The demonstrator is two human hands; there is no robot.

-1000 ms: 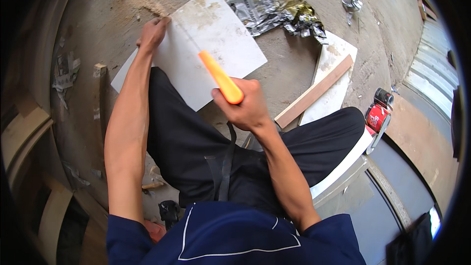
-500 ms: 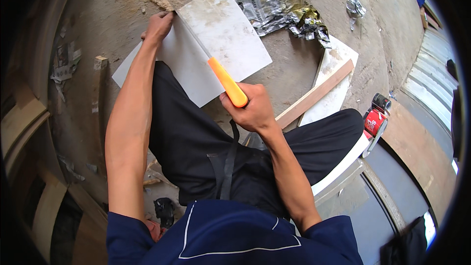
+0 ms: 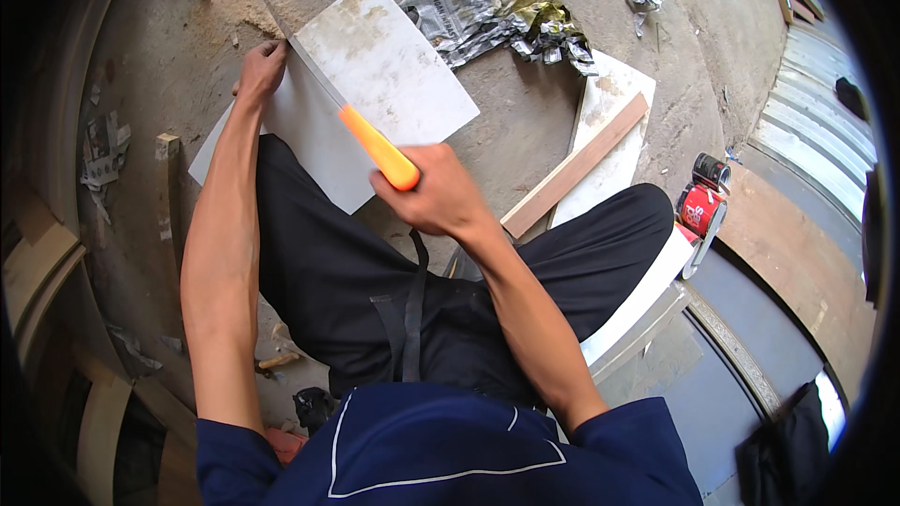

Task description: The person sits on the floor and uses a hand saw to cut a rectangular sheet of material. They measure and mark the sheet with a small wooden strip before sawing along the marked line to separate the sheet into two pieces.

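Note:
My right hand point(image 3: 433, 189) is closed round the orange handle of a handsaw point(image 3: 380, 148). Its narrow blade lies across a white board point(image 3: 384, 66), along a line running toward the far edge, and the tip sticks out past that edge. With bent fingers, my left hand point(image 3: 262, 73) grips the board's far edge, just left of the blade. The board's face has brownish smudges, and its near part rests against my left leg. What lies under the board is hidden.
Sawdust point(image 3: 258, 11) lies on the floor beyond the board. Crumpled silver foil wrapping point(image 3: 487, 19) sits behind it. To the right, a wooden strip point(image 3: 581, 164) rests on another white board point(image 3: 614, 84). A red and black power tool point(image 3: 698, 209) stands beside my right knee.
My right hand has pushed the saw away from me, so more blade shows past the board's far edge. My left hand keeps its grip. The whole view has shifted slightly.

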